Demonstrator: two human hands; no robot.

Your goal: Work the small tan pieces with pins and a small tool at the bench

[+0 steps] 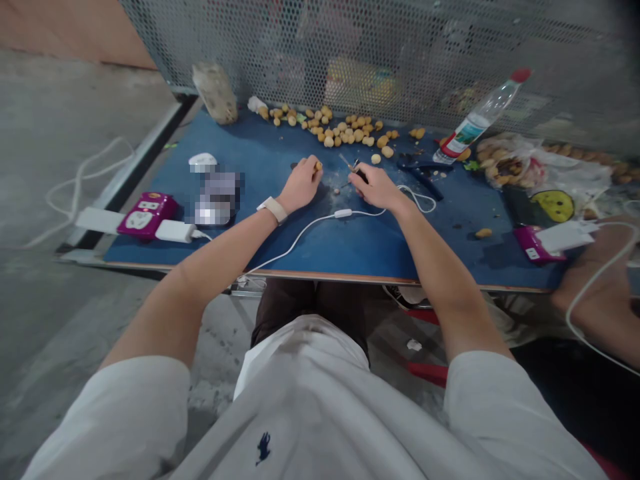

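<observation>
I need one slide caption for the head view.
Right hand grips a dark object near the left hand; small round tan pieces lie beyond on a blue tabletop.

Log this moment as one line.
left grip: small tan piece | right grip: dark-handled tool | blue tabletop: loose tan pieces, bottle

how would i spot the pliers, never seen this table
On the blue table, find the red-capped bottle. The pliers lie by its base, towards the right hand. Their dark, splayed handles set them apart from the round tan pieces nearby.
</observation>
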